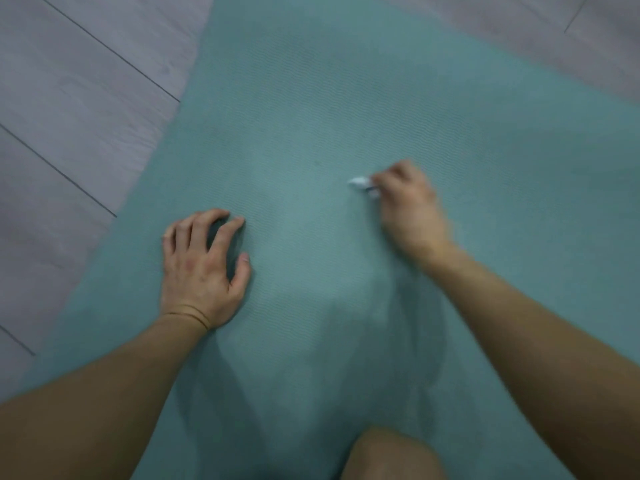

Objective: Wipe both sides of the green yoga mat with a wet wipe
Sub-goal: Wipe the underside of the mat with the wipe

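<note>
Right hand [405, 199] grips a crumpled white wet wipe [362, 183], fingers curled round it; a small part of the wipe protrudes past the fingers and lies against the green yoga mat [311, 98]. This hand is motion-blurred, so finger detail cannot be resolved. Left hand [201, 261] rests on the mat near its left edge, heel of the palm down, fingers spread and arched with the tips touching the surface; it holds nothing. The mat lies flat on grey plank floor [69, 98] and fills most of the view. A bare knee [391, 455] rests on the mat at the lower edge, between the two forearms.
</note>
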`<action>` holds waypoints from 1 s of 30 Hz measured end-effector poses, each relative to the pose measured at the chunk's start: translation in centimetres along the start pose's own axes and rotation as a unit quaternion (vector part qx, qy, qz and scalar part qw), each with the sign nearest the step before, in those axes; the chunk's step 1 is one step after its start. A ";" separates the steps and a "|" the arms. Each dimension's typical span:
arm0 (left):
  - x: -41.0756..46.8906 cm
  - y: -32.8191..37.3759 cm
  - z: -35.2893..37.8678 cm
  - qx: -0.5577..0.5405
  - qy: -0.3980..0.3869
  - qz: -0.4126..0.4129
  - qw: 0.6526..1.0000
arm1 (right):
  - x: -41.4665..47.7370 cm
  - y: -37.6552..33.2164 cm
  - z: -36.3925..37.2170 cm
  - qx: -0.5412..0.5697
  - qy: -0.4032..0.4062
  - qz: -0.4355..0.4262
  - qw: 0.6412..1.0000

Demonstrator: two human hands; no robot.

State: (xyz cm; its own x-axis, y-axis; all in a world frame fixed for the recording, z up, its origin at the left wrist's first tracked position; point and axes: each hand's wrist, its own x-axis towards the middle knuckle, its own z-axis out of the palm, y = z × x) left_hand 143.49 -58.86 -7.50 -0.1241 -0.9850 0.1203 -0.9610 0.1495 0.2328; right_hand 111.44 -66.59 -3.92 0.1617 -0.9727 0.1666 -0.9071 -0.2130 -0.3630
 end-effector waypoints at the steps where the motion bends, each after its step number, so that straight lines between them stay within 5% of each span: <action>1: 0.0 0.0 0.1 0.001 0.002 0.001 1.000 | 0.2 2.9 -1.3 -0.026 0.043 0.089 0.995; 3: 0.0 0.0 0.1 0.002 0.001 0.004 1.000 | 0.6 5.0 -1.9 -0.022 0.111 0.255 0.960; 5: -0.1 0.0 0.0 0.004 0.003 0.004 1.000 | 1.0 0.9 0.5 0.020 0.126 0.265 0.956; 8: -0.1 0.0 0.0 0.010 0.002 0.007 1.000 | 0.1 -9.4 4.5 0.107 -0.025 0.011 0.994; 10: 0.0 0.0 0.0 0.015 0.003 0.006 1.000 | -1.5 -12.9 5.1 0.116 -0.156 -0.189 0.963; 12: 0.0 0.0 0.0 0.014 0.001 0.006 1.000 | -0.4 -10.7 3.6 0.120 -0.177 -0.240 0.947; 14: 0.0 0.0 0.0 0.010 0.002 0.005 1.000 | 2.0 -5.9 2.0 0.078 -0.131 -0.162 0.975; 16: 0.0 -0.1 0.0 0.009 0.006 0.006 1.000 | 4.6 -0.5 0.3 0.003 -0.021 0.007 1.000; 19: 0.0 0.1 0.0 0.005 0.006 0.005 1.000 | 5.3 -1.7 1.8 0.031 0.060 0.153 0.986; 22: 0.0 0.1 0.0 0.009 0.002 -0.001 1.000 | 3.2 -10.9 5.4 0.110 -0.043 -0.045 0.992; 25: 0.0 0.0 -0.1 0.012 -0.001 -0.003 1.000 | 2.7 -12.6 5.8 0.082 -0.126 -0.263 0.953; 27: 0.0 -0.1 -0.1 0.004 0.001 -0.003 1.000 | 5.5 -7.8 4.3 0.031 -0.081 -0.218 0.972; 30: -0.1 0.0 0.0 -0.004 0.009 0.000 1.000 | 8.3 1.1 0.2 -0.046 0.034 0.082 0.995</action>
State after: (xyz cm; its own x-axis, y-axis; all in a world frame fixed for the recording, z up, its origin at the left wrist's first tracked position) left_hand 143.50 -58.79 -7.52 -0.1192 -0.9832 0.1380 -0.9588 0.1500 0.2411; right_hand 111.87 -74.94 -3.08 -0.0161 -0.9843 0.1755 -0.9514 -0.0389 -0.3054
